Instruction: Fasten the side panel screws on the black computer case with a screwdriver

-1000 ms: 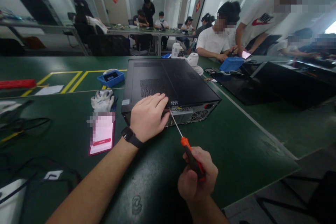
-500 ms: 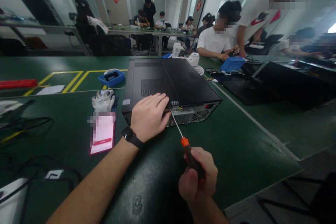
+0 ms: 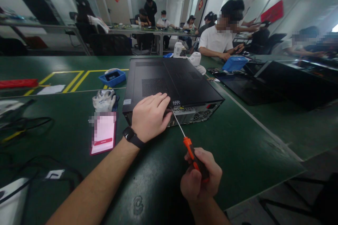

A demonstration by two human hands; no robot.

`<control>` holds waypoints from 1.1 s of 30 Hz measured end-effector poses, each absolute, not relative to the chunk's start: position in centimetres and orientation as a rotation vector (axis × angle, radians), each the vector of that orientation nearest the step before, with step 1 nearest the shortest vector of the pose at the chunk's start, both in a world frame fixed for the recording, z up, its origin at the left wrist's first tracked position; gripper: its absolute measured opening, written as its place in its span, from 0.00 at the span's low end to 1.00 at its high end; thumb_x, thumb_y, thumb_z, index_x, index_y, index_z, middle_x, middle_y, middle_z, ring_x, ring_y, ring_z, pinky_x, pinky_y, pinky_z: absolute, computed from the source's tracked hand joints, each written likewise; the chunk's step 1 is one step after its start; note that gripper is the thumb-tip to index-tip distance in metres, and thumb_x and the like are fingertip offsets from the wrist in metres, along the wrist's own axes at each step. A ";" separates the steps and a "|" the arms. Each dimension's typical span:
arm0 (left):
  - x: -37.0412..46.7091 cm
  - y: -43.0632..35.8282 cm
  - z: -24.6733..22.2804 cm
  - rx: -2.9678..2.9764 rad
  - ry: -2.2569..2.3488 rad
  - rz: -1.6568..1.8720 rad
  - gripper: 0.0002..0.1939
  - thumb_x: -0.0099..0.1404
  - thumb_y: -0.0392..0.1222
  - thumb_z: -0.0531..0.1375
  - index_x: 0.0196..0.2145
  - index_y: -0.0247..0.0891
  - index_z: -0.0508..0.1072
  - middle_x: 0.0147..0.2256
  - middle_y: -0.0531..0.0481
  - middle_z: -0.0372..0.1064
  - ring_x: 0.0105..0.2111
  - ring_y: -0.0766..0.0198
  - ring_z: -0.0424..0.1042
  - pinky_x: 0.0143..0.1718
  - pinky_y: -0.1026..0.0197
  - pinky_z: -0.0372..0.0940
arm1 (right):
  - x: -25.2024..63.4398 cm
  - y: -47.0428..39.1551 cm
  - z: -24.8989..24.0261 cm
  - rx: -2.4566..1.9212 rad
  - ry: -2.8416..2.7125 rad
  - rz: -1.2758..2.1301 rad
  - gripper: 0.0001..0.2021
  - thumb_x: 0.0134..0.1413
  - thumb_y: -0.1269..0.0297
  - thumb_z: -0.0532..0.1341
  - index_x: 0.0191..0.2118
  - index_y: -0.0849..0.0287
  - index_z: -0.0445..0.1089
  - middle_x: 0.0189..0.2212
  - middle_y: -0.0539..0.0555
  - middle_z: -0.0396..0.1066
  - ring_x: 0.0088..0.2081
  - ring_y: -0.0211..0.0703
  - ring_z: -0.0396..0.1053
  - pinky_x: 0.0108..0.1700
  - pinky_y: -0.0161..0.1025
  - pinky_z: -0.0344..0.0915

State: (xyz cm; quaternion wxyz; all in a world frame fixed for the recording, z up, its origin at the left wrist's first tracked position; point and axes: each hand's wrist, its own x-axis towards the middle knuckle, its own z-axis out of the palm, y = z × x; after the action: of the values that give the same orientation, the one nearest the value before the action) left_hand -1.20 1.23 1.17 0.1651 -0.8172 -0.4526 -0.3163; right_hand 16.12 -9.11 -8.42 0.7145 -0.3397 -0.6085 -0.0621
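Note:
A black desktop computer case (image 3: 155, 72) lies flat on the green table, its rear panel with fan and power socket turned toward me. Over the near edge of that case curls my left hand (image 3: 150, 116), fingers on top and thumb down by the rear panel; whatever is under the fingertips is hidden. My right hand (image 3: 202, 174) is closed round the orange and black handle of a screwdriver (image 3: 188, 144). The long thin shaft points up and left, its tip at the rear edge beside my left thumb. The exact spot it meets is too small to make out.
Left of the case are a blue tray (image 3: 113, 78), gloves (image 3: 104, 101) and a phone (image 3: 104, 133). Black cables (image 3: 29, 124) lie farther left. To the right are a black panel (image 3: 243, 89) and a blue box (image 3: 235, 63), near a seated co-worker (image 3: 216, 42).
The screwdriver handle has turned in my right hand, showing more orange, and shifted slightly right. My left hand and the case stay put. Behind, a standing person has moved.

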 end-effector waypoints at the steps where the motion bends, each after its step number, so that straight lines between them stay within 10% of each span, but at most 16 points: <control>1: -1.2 1.2 1.2 -2.328 -1.289 -0.901 0.22 0.72 0.43 0.62 0.60 0.34 0.75 0.62 0.40 0.76 0.61 0.45 0.76 0.62 0.41 0.71 | 16.2 -9.2 -8.4 -0.743 -1.347 -0.118 0.16 0.67 0.65 0.57 0.56 0.62 0.70 0.40 0.56 0.71 0.36 0.44 0.75 0.32 0.45 0.76; 33: -1.2 1.3 1.0 -2.313 -1.267 -0.910 0.22 0.71 0.43 0.62 0.60 0.33 0.75 0.61 0.41 0.76 0.61 0.46 0.76 0.62 0.43 0.71 | 15.9 -8.5 -7.5 -0.733 -1.301 -0.263 0.15 0.66 0.73 0.58 0.56 0.62 0.71 0.39 0.55 0.74 0.34 0.42 0.74 0.33 0.44 0.75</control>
State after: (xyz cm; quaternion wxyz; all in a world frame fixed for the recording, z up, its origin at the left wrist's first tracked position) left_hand -1.23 1.30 1.00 0.1747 -0.8163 -0.4472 -0.3212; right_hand 15.86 -8.54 -7.53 0.7261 -0.3326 -0.5899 -0.1192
